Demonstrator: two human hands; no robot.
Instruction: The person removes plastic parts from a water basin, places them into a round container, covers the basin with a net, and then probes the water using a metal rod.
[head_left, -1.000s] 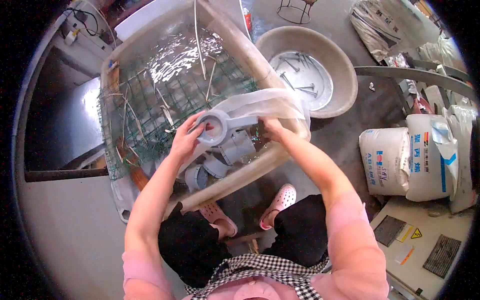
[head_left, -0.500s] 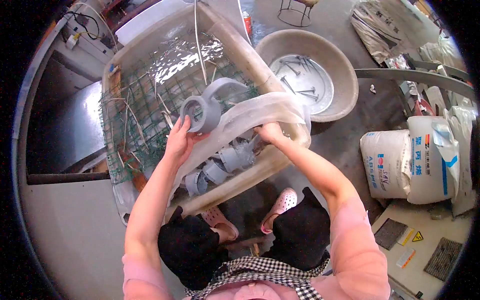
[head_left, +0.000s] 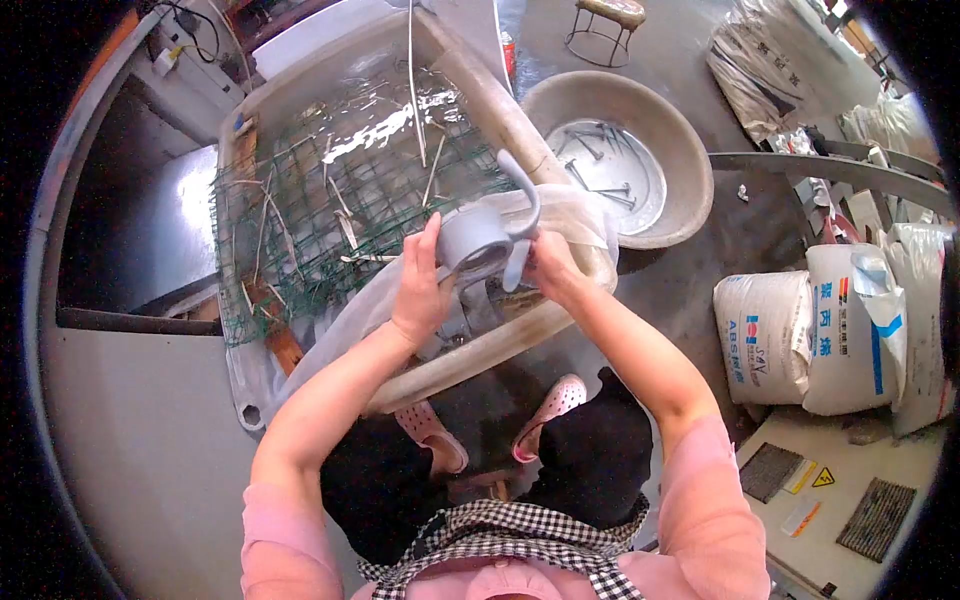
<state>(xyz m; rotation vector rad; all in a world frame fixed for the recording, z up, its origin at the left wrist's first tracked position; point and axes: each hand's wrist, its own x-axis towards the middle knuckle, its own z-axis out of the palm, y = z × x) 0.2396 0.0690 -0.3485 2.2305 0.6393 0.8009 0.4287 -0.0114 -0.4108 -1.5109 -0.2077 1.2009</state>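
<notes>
My left hand [head_left: 424, 285] is closed round a grey plastic ring-shaped part [head_left: 474, 238] with a long curved hook on its right side. It is held above the near end of the tub [head_left: 490, 355]. Close to the hook's lower end is my right hand [head_left: 546, 262], its fingers pressed together; what they grip is hidden. A translucent white sheet [head_left: 345, 345] drapes over the tub beneath my hands. More grey parts [head_left: 455, 325] lie low in the tub, partly covered by my left hand and the held part.
Green wire mesh [head_left: 300, 225] with thin pale strips lies across the water in the tub. A round basin [head_left: 680, 170] holding several long dark pieces stands to the right. Filled sacks [head_left: 850, 335] stand farther right, and a stool [head_left: 610, 15] is at the back.
The ring part has moved right and turned, so its hook now stands on the right beside my right hand. My left hand moved right with it. The view has shifted slightly.
</notes>
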